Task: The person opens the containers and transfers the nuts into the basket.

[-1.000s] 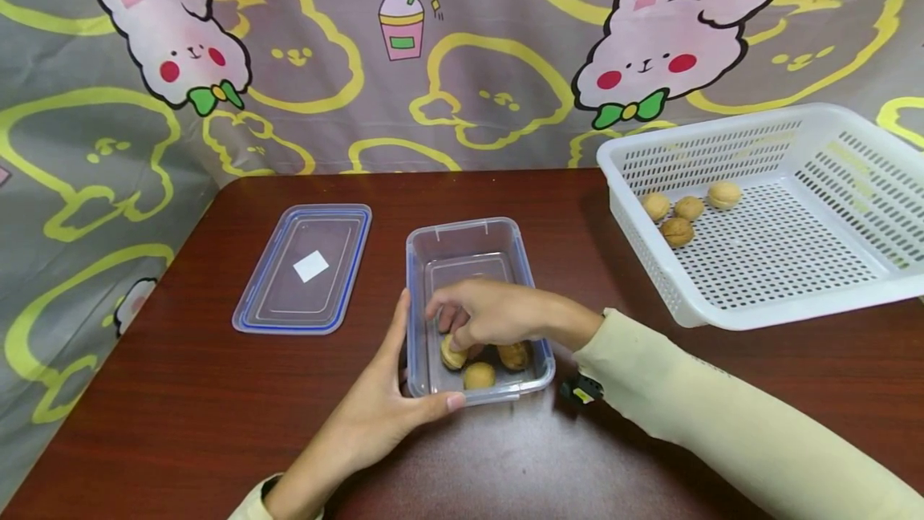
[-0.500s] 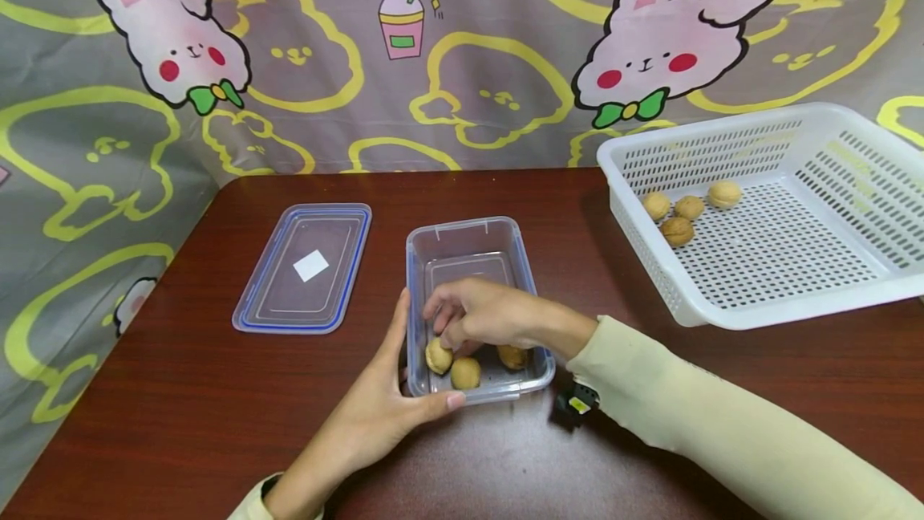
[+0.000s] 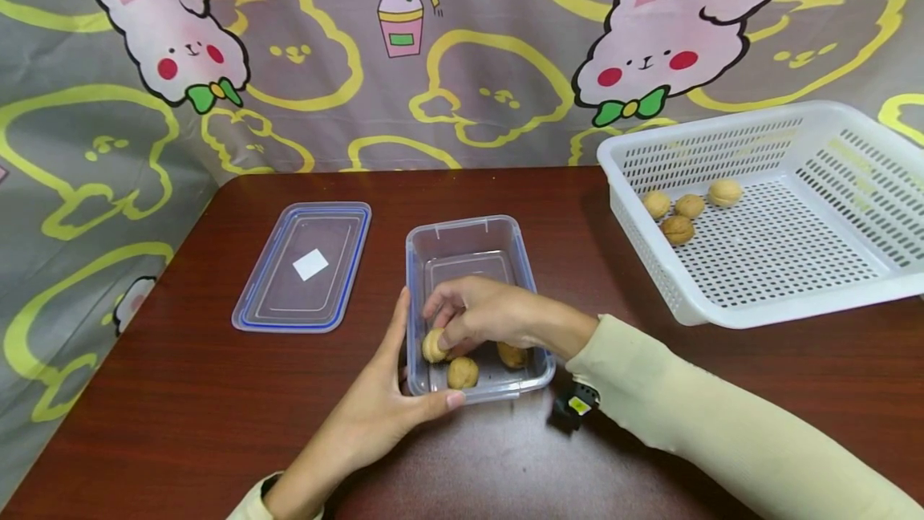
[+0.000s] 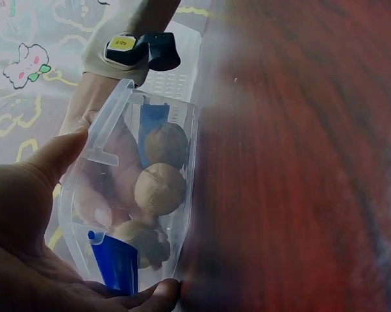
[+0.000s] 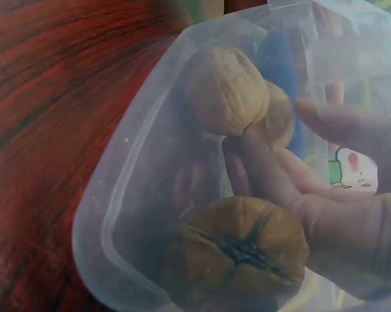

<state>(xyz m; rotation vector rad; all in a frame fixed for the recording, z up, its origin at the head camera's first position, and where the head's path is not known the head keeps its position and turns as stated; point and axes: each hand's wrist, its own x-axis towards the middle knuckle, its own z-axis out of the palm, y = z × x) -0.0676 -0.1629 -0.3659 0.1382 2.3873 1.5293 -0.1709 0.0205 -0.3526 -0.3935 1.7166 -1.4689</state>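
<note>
In the head view, a clear plastic food container (image 3: 472, 235) with blue side clips stands on the table, with walnuts lying in its near end. My left hand (image 3: 382, 404) grips its near left corner, thumb over the front rim and fingers along the left wall. My right hand (image 3: 491, 315) reaches down inside, thumb and curled fingers at a walnut (image 3: 434, 345) by the left wall. Close to it lie a second walnut (image 3: 463, 373) and, partly under the hand, a third walnut (image 3: 512, 355). Through the clear wall, the right wrist view shows a dark-seamed walnut (image 5: 238, 253) nearest the camera.
Left of the container lies its flat clear lid (image 3: 303, 295) with a blue seal and a white square label. A white perforated basket (image 3: 780, 255) at the right holds several walnuts (image 3: 689, 207). Behind the dark wooden table (image 3: 159, 392) hangs a patterned curtain (image 3: 310, 135).
Inside the container, the walnut at my right thumb has shifted left, towards the wall. The walnut near the front has also shifted slightly left. My left hand has stayed on the corner.
</note>
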